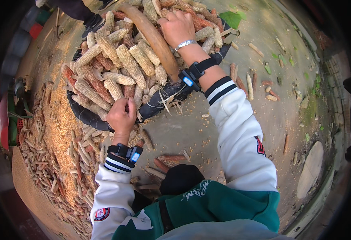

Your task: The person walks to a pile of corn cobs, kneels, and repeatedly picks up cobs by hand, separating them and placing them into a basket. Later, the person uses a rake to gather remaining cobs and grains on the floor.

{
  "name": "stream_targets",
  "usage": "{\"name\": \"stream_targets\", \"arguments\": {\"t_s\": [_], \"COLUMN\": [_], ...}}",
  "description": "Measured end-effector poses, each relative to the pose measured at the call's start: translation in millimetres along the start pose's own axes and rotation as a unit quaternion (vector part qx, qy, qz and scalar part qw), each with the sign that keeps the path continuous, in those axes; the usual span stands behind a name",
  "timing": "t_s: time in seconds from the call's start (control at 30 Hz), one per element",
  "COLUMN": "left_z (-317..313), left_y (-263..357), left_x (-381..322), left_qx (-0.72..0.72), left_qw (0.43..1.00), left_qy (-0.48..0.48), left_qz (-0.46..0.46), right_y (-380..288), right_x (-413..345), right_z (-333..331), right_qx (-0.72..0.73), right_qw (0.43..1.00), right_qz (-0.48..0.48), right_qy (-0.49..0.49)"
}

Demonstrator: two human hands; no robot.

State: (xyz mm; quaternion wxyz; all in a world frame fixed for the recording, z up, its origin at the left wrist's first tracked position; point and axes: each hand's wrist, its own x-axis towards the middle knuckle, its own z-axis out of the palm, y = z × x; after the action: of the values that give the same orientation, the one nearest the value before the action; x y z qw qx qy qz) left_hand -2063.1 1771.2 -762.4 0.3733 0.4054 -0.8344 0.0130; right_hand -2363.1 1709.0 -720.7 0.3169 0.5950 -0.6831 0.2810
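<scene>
A large basket with a black-wrapped rim is heaped with shelled corn cobs, pale and reddish. A thick curved wooden handle arches over the heap. Toward the far side of the basket, my right hand rests on the cobs beside the handle, fingers curled and their tips hidden. My left hand is curled at the near rim, against the cobs; whether it grips anything is hidden. Black straps with small devices circle both wrists.
Loose corn kernels and many cobs cover the ground at left. More cobs lie scattered at right, near a flat pale stone. Another person's shoe stands by the basket's far left. A green leaf lies beyond the rim.
</scene>
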Motion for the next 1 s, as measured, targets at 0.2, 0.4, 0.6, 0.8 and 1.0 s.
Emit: {"name": "stream_targets", "arguments": {"t_s": [0.2,0.4,0.6,0.8,1.0], "left_z": [0,-4,-5,-6,-7], "left_y": [0,1,-1,-5,-6], "left_x": [1,2,1,-1,-4], "left_qx": [-0.017,-0.014,-0.038,-0.045,-0.045], "left_qw": [1.000,1.000,0.999,0.997,0.995], "left_qy": [0.006,0.011,0.037,0.059,0.087], "left_qz": [-0.006,-0.009,-0.008,-0.007,-0.003], "right_y": [3,6,26,48,75], "right_x": [1,3,14,14,19], "right_z": [6,4,17,55,85], "right_qx": [-0.006,0.029,0.114,0.160,0.072], "right_qw": [0.997,0.992,0.970,0.973,0.956], "right_qz": [-0.074,-0.119,-0.191,-0.089,-0.111], "right_qy": [0.020,0.003,-0.094,-0.138,-0.261]}}
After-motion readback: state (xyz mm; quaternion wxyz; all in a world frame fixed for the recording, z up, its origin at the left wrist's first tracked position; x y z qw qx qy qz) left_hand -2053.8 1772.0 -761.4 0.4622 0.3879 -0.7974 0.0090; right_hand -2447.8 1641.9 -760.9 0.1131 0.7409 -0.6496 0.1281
